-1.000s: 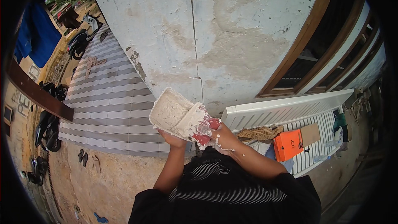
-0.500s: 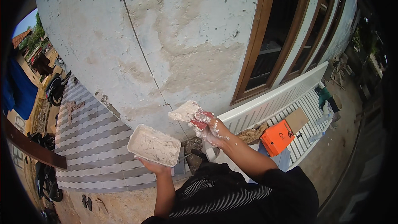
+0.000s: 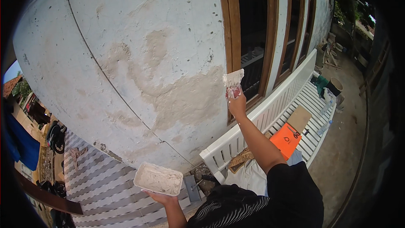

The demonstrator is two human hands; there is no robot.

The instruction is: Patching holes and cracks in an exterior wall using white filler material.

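A putty knife point(image 3: 234, 78) with a red handle and a blade coated in wet filler is gripped in my right hand point(image 3: 235, 96). Its blade is up by the wall's edge beside the brown window frame; whether it touches cannot be told. White smears cover the fingers. Low on the left, a rectangular tub point(image 3: 139, 181) of pale filler point(image 3: 162, 179) rests on my left hand point(image 3: 162, 197), which holds it from below, most fingers hidden. Beige dried-looking patches point(image 3: 185, 97) spread over the pale blue wall point(image 3: 122, 12).
Right of the wall stands a white slatted bench point(image 3: 270, 114) bearing an orange box point(image 3: 287, 140), cardboard point(image 3: 300, 118) and a brush-like tool point(image 3: 241, 159). A flat trowel point(image 3: 192, 188) lies by the tub. A cable point(image 3: 105, 76) runs down the wall. Striped tiles point(image 3: 105, 185) cover the floor.
My right hand has swung up and to the right with the putty knife, from near the tub to the window frame. The tub sits lower in view as the view has turned right.
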